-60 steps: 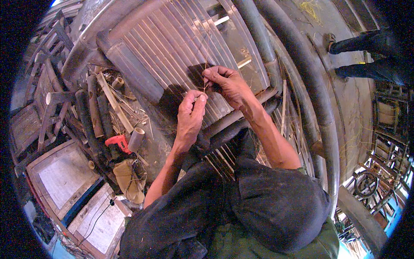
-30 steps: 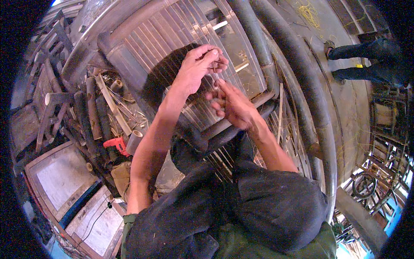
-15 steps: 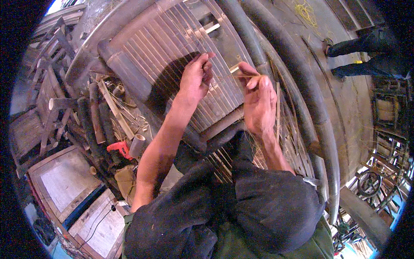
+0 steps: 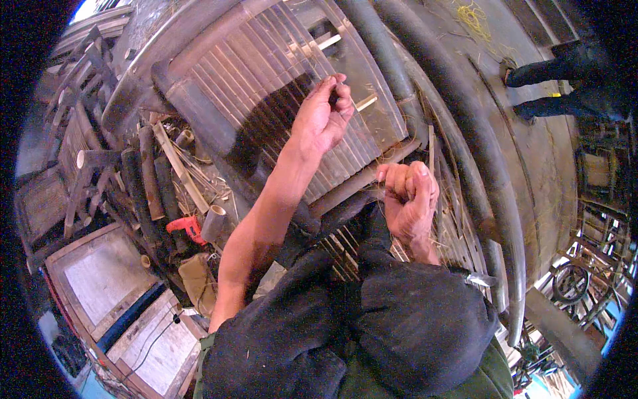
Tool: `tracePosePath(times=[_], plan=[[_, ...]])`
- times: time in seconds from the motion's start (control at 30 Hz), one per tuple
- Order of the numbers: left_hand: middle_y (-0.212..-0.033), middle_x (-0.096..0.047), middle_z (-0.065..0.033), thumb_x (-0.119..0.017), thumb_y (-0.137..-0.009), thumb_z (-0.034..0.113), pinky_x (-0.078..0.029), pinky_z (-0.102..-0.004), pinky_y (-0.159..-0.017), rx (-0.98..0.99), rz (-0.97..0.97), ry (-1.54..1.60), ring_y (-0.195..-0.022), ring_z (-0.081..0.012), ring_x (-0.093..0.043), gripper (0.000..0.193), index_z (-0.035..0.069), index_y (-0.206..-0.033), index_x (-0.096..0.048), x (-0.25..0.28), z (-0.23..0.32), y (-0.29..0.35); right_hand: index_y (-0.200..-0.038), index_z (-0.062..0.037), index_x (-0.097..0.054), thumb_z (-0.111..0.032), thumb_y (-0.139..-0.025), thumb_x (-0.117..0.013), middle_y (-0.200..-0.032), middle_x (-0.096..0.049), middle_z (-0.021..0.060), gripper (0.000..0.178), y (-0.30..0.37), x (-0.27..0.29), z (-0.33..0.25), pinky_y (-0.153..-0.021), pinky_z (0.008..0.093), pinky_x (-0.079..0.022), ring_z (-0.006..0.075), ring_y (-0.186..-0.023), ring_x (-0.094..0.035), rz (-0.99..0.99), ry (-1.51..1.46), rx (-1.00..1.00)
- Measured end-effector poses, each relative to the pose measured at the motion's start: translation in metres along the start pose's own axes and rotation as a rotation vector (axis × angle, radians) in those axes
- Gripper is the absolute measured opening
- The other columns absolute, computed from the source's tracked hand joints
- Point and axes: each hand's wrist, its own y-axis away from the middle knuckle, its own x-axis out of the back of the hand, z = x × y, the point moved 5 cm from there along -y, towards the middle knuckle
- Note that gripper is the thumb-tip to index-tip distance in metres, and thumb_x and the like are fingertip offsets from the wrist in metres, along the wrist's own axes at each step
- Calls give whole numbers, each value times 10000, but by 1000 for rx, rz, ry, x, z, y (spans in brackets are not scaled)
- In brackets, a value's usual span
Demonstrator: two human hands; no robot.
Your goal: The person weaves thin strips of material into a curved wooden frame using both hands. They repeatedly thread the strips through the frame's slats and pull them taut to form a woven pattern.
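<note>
Over the slatted bamboo panel (image 4: pixel 229 76) in front of me, my left hand (image 4: pixel 323 114) is closed in a pinch, fingertips up. What it pinches is too fine to make out. My right hand (image 4: pixel 410 199) is a closed fist, lower and to the right, just off the panel's near right corner. A thin pale strand shows faintly by its fingers, and its other end is lost against the slats. Thick dark bamboo poles (image 4: pixel 375 40) frame the panel. A pale strip of wood (image 4: pixel 365 102) lies across the gap between slats, right of my left hand.
Cut bamboo pieces (image 4: pixel 149 173) and a red power tool (image 4: pixel 188 229) lie to the left, near framed boards (image 4: pixel 106 279). Long curved poles (image 4: pixel 458 113) run along the right. Beyond them are a yellow cord tangle (image 4: pixel 473 20) and another person's legs (image 4: pixel 548 86).
My right hand has drawn back toward me and closed into a fist. My left hand has moved a little to the right. The hands are farther apart.
</note>
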Motion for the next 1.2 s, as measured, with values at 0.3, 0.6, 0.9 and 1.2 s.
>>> tracePosePath(times=[0.3, 0.6, 0.9, 1.2], plan=[[-1111, -637, -170, -328, -1012, 472, -475, -444, -934, 363, -122, 2, -972, -319, -617, 479, 60, -1055, -568, -38, -77, 85, -657, -47, -441, -191, -1004, -390, -643, -452, 39, 379, 6, -5, -7, -777, 387, -424, 178, -659, -447, -155, 340, 135], [-836, -658, -90, -372, -1015, 457, -456, -260, -604, 45, -6, -291, -648, -131, -541, 478, 65, -821, -564, -24, -84, 112, -777, 35, -577, -228, -983, -435, -774, -591, 97, 364, 26, 15, 4, -866, 408, -449, 272, -857, -599, -209, 516, 42], [-757, -621, -55, -318, -1040, 375, -477, -283, -742, 127, -142, -754, -740, -142, -589, 491, 24, -918, -638, -47, -106, 117, -716, -45, -461, -288, -987, -430, -612, -459, 58, 366, 46, 46, -34, -710, 358, -442, 179, -622, -453, 115, 70, -82], [-635, -411, 44, -330, -1030, 416, -387, -272, -621, 90, -15, -555, -578, -101, -402, 491, -16, -1054, -563, -32, -68, 103, -1069, -16, -603, -308, -1034, -382, -1025, -614, 117, 368, 72, 86, 23, -931, 336, -414, 205, -1027, -546, -74, 719, -458]])
